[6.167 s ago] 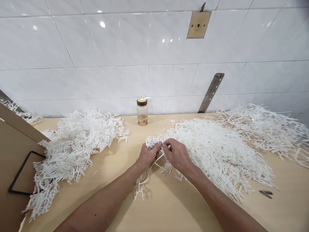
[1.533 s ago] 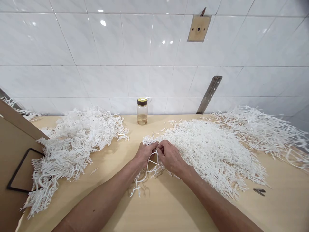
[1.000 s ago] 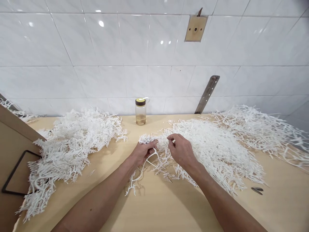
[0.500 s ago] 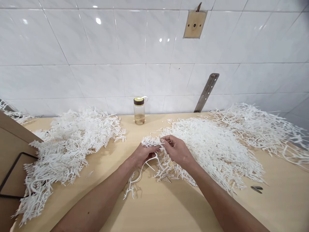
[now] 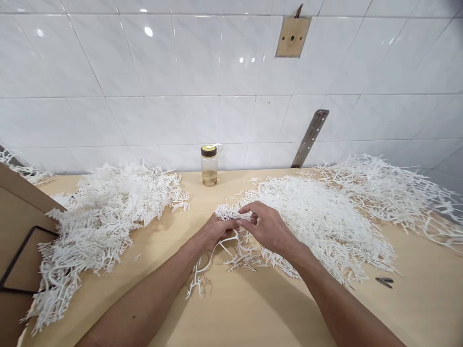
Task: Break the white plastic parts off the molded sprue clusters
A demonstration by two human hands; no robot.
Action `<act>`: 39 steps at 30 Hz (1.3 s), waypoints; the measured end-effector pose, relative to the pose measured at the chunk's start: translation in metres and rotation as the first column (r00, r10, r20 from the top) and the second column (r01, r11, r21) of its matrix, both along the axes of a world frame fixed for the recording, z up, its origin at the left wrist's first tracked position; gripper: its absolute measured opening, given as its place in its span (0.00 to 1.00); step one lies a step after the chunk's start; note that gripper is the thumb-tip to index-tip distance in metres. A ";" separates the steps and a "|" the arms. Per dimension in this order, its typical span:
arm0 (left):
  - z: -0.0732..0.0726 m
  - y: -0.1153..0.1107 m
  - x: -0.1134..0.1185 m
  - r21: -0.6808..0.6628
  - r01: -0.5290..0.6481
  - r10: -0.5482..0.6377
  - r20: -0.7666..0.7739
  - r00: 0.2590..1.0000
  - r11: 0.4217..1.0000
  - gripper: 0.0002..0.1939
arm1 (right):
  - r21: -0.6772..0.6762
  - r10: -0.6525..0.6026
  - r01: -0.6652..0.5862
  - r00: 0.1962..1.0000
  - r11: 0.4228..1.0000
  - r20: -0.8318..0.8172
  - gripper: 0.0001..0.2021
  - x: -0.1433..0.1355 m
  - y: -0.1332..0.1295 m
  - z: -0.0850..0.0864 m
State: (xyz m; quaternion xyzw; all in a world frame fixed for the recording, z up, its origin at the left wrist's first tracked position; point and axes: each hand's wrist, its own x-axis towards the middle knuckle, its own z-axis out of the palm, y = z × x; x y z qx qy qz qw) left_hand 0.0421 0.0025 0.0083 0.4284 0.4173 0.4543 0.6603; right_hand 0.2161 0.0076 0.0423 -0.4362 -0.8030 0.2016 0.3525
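Note:
My left hand (image 5: pixel 216 230) is closed round a small bunch of white branching plastic stems (image 5: pixel 227 212), held a little above the table. One long forked stem (image 5: pixel 208 262) hangs below this hand, its tips near the tabletop. My right hand (image 5: pixel 265 225) is at the bunch's right end, with thumb and forefinger on either side of the fine tips; the other fingers are curled and partly hidden. Beside and beneath it spreads a large heap of thin white pieces (image 5: pixel 318 221). A few loose branched bits (image 5: pixel 242 258) lie under the hands.
Another white heap (image 5: pixel 108 212) covers the table's left side, near a brown panel with a black metal frame (image 5: pixel 18 260). A lidded bottle (image 5: pixel 209 166) stands by the tiled wall. Small dark snips (image 5: pixel 384 282) lie at right, and longer branched stems (image 5: pixel 390 193) at far right.
My right thumb and forefinger have parted from a tight pinch and now straddle the bunch's right end. My left hand keeps its hold, barely moved.

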 end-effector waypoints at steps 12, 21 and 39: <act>-0.003 0.000 0.000 0.046 -0.138 0.138 0.002 0.990 0.989 0.17 | -0.352 -0.075 0.023 0.988 0.936 -0.134 0.07 -0.001 0.006 -0.004; -0.007 0.004 -0.001 -0.044 -0.239 0.238 -0.037 0.971 0.970 0.22 | -0.514 0.054 -0.214 0.950 0.831 -0.307 0.12 0.006 0.010 -0.005; -0.003 -0.001 0.002 -0.002 -0.216 0.216 -0.004 0.976 0.976 0.21 | -0.445 0.128 -0.223 0.964 0.867 -0.233 0.11 0.002 0.006 -0.006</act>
